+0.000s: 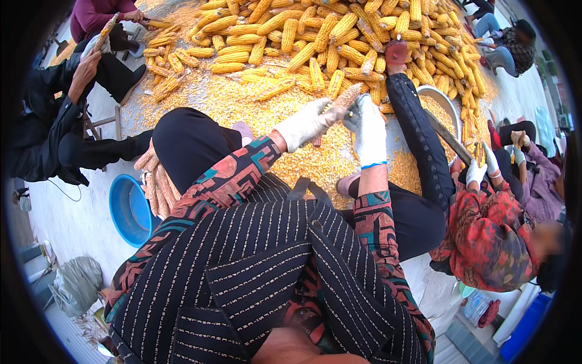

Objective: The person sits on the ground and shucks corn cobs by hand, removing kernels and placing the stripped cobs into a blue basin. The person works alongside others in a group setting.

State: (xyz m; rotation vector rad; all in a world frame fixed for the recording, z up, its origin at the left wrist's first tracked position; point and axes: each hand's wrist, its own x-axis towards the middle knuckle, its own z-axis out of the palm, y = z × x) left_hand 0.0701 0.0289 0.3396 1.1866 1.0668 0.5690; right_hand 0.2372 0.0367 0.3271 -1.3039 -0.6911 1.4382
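Note:
My left hand (303,123), in a white work glove, grips a mostly stripped corn cob (350,94) whose bare end points up and to the right. Below that hand a reddish cob end (318,140) shows; whether it belongs to the same cob I cannot tell. Close against the cob's right side is my right hand (370,129), gloved in white with a grey palm. Its fingers are curled, and what lies inside them is hidden. Loose corn kernels (334,166) cover the ground beneath both hands. Just beyond lie yellow corn ears (316,75), some partly stripped.
A large heap of corn ears (341,27) rises ahead. Stripped cobs (159,182) lie by my left knee, beside a blue basin (132,211). At right, a person in a red patterned top (491,245) works near a wooden bar (448,136) and a pale basin (443,93). Other people sit around.

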